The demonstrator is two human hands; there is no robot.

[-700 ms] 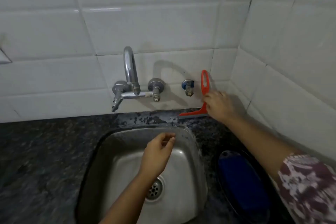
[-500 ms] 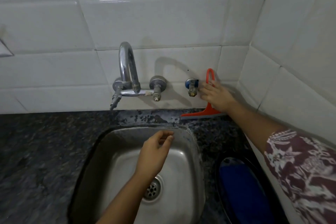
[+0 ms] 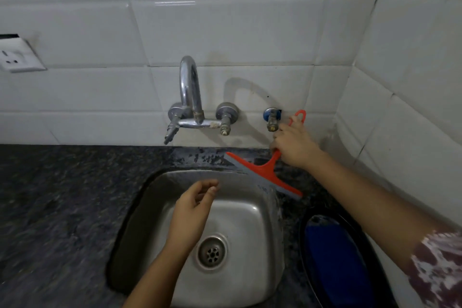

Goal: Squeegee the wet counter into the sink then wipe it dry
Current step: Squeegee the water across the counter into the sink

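My right hand grips the handle of a red squeegee with a grey rubber edge. Its blade hangs tilted over the back right corner of the steel sink, above the dark speckled counter. My left hand hovers over the sink basin with fingers loosely curled and nothing in them. A drain shows in the basin's middle.
A chrome tap with two valves juts from the white tiled wall behind the sink; a small blue valve sits to its right. A dark oval dish with something blue lies right of the sink. A wall socket is at the far left.
My right hand has closed on the squeegee's handle and lifted it off the wall side; the blade now swings out over the sink's corner. The left hand has hardly moved.
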